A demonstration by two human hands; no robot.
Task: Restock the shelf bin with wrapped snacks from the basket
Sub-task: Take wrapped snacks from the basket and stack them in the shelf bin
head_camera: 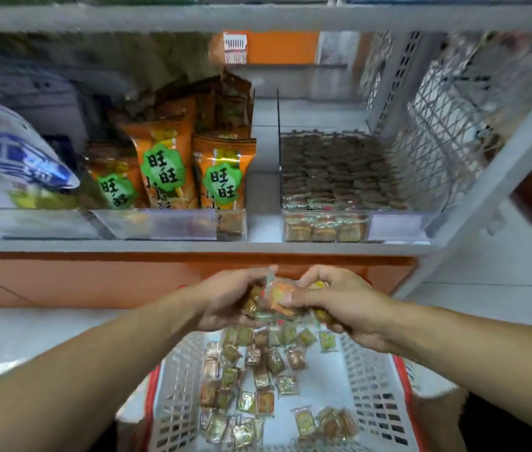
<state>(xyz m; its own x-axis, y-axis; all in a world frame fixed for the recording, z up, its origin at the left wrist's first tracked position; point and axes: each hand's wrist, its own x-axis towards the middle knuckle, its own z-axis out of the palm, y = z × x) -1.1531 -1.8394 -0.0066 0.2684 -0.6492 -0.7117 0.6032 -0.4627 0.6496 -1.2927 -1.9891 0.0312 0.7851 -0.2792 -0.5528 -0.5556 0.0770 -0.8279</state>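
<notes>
A white lattice basket (173, 399) with red trim sits low in front of me, its floor scattered with several small wrapped snacks (259, 370). Above its far end, my left hand (225, 298) and my right hand (346, 305) together hold a bunch of wrapped snacks (274, 300), fingers curled round them. On the shelf above, a clear shelf bin (401, 223) at the right holds rows of the same small brown wrapped snacks (333, 171).
Orange snack bags (222, 171) stand in the clear bin left of the target one, with a blue-and-white bag (7, 158) at far left. A grey shelf edge (192, 246) runs above an orange panel (95, 278). A white mesh side panel (447, 119) closes the shelf's right.
</notes>
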